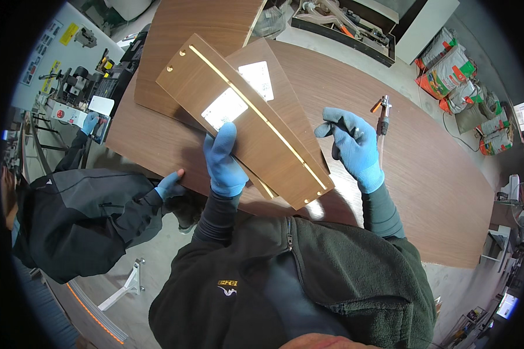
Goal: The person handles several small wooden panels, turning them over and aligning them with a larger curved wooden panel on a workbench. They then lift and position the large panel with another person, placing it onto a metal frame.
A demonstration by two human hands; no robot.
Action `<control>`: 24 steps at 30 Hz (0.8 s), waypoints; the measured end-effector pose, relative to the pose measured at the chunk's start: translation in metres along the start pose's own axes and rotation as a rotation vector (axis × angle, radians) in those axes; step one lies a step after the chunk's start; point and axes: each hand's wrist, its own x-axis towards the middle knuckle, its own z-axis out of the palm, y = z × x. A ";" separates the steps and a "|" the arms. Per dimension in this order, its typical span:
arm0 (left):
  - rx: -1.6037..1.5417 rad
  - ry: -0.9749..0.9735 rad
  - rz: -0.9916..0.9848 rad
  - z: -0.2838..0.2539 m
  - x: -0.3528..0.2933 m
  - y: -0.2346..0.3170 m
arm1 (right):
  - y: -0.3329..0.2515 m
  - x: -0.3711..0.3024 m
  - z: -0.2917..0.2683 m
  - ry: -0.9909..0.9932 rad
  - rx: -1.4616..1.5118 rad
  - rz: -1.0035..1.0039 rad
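My left hand (pixel 222 163), in a blue work glove, is closed on the near edge of a long brown wood-grain panel (pixel 268 152), thumb on top. The panel is tilted across the table, with a pale groove along its length, small brass-coloured holes at both ends and a white label (pixel 225 109). Beneath it is another brown panel (pixel 284 96) with its own white label (pixel 256 80). My right hand (pixel 352 145), also gloved in blue, is apart from the panel on its right. Its fingers are curled in toward the thumb; anything between them is too small to make out.
The brown table (pixel 436 192) carries a large board (pixel 209 17) at the far left and an air blow gun (pixel 384 113) with a hose at right. A co-worker (pixel 93 215) stands close on the left beside a machine (pixel 75 93). Bags (pixel 445 75) stand beyond the right.
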 end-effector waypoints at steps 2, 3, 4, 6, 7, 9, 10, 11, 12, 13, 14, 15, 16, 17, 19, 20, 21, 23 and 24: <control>0.003 0.010 0.001 0.000 0.001 0.000 | -0.003 0.002 0.000 -0.016 0.039 0.089; -0.012 0.002 -0.005 -0.001 0.002 0.000 | -0.005 0.003 0.001 -0.008 0.011 0.108; -0.031 -0.009 -0.006 -0.002 0.003 -0.001 | -0.008 0.004 0.001 -0.022 0.007 0.165; -0.012 0.011 -0.014 -0.003 0.005 -0.003 | -0.016 0.006 0.001 -0.045 0.016 0.271; 0.013 0.053 -0.032 -0.003 0.006 -0.003 | -0.019 0.008 0.008 -0.056 0.109 0.280; 0.000 0.007 -0.023 -0.002 0.004 -0.005 | -0.027 0.009 0.007 -0.181 0.006 0.260; -0.006 -0.012 -0.018 -0.001 0.004 -0.005 | -0.031 0.011 0.008 -0.231 -0.050 0.284; -0.004 -0.015 -0.031 -0.001 0.004 -0.005 | -0.033 0.015 0.009 -0.245 -0.141 0.288; -0.010 -0.030 -0.036 0.000 0.003 -0.005 | -0.034 0.017 0.009 -0.258 -0.194 0.290; -0.016 -0.042 -0.040 0.000 0.003 -0.005 | -0.036 0.019 0.009 -0.271 -0.246 0.292; 0.004 -0.037 -0.042 0.000 0.003 -0.005 | -0.036 0.021 0.009 -0.284 -0.297 0.294; 0.024 -0.030 -0.044 0.000 0.004 -0.005 | -0.035 0.024 0.009 -0.300 -0.318 0.252; 0.048 -0.018 -0.046 0.000 0.004 -0.005 | -0.034 0.024 0.009 -0.300 -0.318 0.224; 0.037 -0.021 -0.056 0.000 0.004 -0.005 | -0.032 0.024 0.009 -0.296 -0.317 0.217; 0.026 -0.021 -0.079 0.000 0.005 -0.007 | -0.030 0.024 0.005 -0.339 -0.218 0.280; 0.027 -0.013 -0.094 0.000 0.005 -0.008 | -0.028 0.024 0.005 -0.341 -0.182 0.270; 0.029 -0.004 -0.108 0.000 0.006 -0.008 | -0.027 0.023 0.004 -0.335 -0.163 0.284; 0.019 -0.004 -0.121 0.000 0.007 -0.010 | -0.025 0.022 0.003 -0.327 -0.154 0.286; 0.007 -0.013 -0.119 0.000 0.008 -0.010 | -0.025 0.022 0.003 -0.324 -0.165 0.273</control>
